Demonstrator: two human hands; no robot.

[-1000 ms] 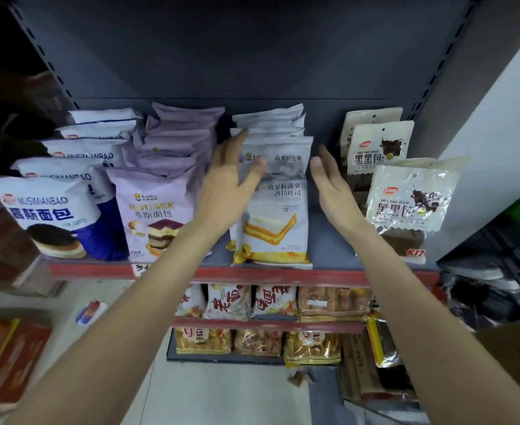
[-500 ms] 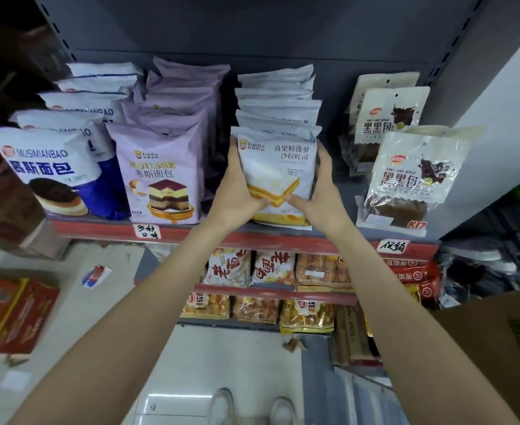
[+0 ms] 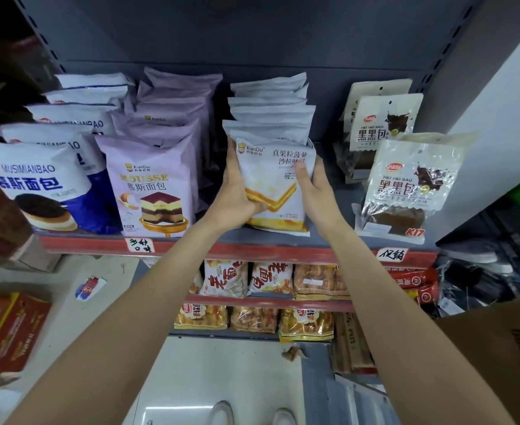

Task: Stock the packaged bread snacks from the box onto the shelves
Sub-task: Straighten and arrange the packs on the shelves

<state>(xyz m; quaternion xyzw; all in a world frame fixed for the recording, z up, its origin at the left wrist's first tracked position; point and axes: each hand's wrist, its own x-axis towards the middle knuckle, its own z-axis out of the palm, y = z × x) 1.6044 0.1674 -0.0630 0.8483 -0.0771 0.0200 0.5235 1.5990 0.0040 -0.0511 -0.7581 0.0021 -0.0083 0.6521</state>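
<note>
1 head view, looking forward and down, close to the top shelf (image 3: 338,240); floor (image 3: 222,372) and shoes (image 3: 222,412) below.

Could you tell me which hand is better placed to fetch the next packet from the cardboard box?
Right, probably. The right hand is on the side of the cardboard box; the left hand also holds the front white packet.

Floor (image 3: 209,372): pale, glossy tile. Red-orange carton (image 3: 7,332) lies flat on it at lower left. Small red, white and blue wrapper (image 3: 89,288) lies on the floor beyond the carton, apart from it. Crumpled brown scrap (image 3: 292,353) sits on the floor at the foot of the shelving. Two white shoe tips (image 3: 248,414) show at bottom centre. White wall (image 3: 504,96) at right.
</note>
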